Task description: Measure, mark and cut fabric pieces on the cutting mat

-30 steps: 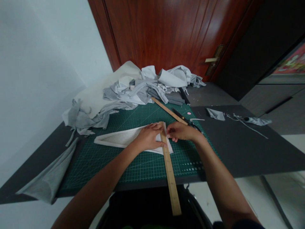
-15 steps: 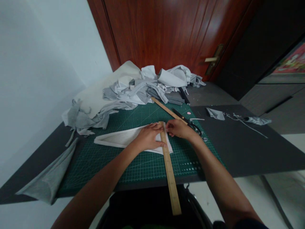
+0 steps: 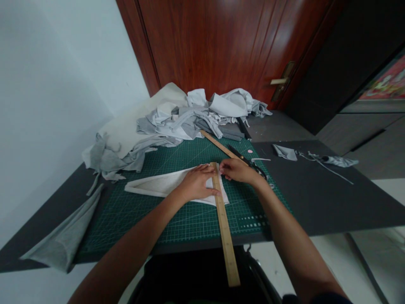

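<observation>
A folded piece of whitish fabric [image 3: 158, 182], tapering to the left, lies on a green cutting mat [image 3: 186, 219]. Across its wide right end runs a wooden ruler [image 3: 225, 232], which sticks out past the table's front edge. My left hand [image 3: 200, 181] lies flat, fingers stretched over the fabric and the ruler's left side, pressing both down. Just right of the ruler, my right hand [image 3: 236, 169] has its fingers curled in a pinch at the fabric's edge. What its fingertips hold, if anything, is too small to make out.
Black scissors [image 3: 238, 154] and a second wooden ruler [image 3: 217, 143] lie beyond my right hand, with a pink disc [image 3: 249, 151] nearby. Grey and white cloth scraps [image 3: 190, 118] are heaped at the back. A grey cloth piece [image 3: 68, 232] overhangs the front left edge.
Almost nothing differs. The view has shifted very slightly; both hands, the ruler and the fabric keep their places.
</observation>
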The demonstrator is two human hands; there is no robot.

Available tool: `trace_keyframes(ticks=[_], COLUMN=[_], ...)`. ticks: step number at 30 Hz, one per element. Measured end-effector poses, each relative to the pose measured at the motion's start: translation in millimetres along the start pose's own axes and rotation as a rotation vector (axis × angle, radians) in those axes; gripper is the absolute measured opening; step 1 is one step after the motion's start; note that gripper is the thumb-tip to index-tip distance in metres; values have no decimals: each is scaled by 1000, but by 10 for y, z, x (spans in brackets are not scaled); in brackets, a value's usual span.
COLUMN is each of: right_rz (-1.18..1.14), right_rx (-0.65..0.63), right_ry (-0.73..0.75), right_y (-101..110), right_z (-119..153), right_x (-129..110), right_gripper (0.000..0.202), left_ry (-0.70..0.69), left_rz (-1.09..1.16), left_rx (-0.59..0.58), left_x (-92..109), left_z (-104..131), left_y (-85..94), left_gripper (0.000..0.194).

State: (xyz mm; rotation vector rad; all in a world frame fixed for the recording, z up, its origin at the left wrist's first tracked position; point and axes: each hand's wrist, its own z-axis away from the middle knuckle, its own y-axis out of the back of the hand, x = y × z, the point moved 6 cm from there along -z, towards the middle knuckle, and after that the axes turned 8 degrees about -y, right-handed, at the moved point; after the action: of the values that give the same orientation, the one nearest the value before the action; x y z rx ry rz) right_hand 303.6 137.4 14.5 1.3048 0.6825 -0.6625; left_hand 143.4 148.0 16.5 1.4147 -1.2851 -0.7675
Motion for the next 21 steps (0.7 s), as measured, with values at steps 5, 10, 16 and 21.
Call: trace_keyframes(ticks=[5,10,16,21], right_rz=[61,91,204,184], right_rx=[26,37,-43,-244], right_ry=[18,28,2,-33], right_y=[-39,-82,-120,-192], right_z=[-10,6,121,269], right_x=[-33,-50,-149,-246], right_gripper=[8,11,10,11], left_ry=[12,11,10,21], left_rz=[30,24,29,31], left_rx=[8,-8,-7,-25], left_x=[-18,4,18,33], left_z=[-2,-13,-29,-31], left_y=[-12,9,22,40], left_gripper=[66,67,60,51])
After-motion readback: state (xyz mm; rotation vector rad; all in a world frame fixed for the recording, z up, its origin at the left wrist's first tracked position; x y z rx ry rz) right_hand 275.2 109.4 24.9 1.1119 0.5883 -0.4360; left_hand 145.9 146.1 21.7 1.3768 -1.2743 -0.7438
